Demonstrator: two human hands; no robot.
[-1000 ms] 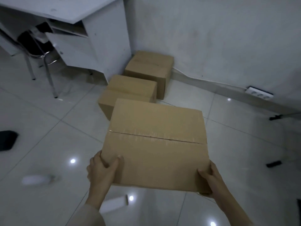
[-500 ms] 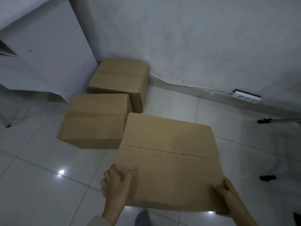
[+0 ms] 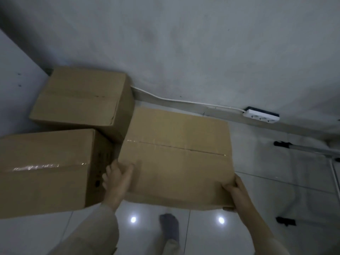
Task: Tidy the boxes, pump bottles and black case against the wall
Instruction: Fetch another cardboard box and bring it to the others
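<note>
I hold a taped brown cardboard box point(image 3: 176, 153) above the white tiled floor, close to the wall. My left hand point(image 3: 116, 179) grips its near left corner, thumb on top. My right hand point(image 3: 233, 190) grips its near right corner. A second cardboard box point(image 3: 81, 100) sits in the corner against the wall, just left of the held box. A third box point(image 3: 46, 170) stands on the floor at the left, beside my left hand. No pump bottles or black case are in view.
A white power strip point(image 3: 261, 116) with its cable lies along the skirting at the right. A metal stand with black feet point(image 3: 287, 146) is at the far right. A white cabinet side point(image 3: 16, 74) borders the left. My socked foot point(image 3: 169, 229) is below the box.
I have moved forward with the box; it is now much nearer the wall, beside the corner box. The floor boxes have shifted left and closer in view. Both hands keep their grip.
</note>
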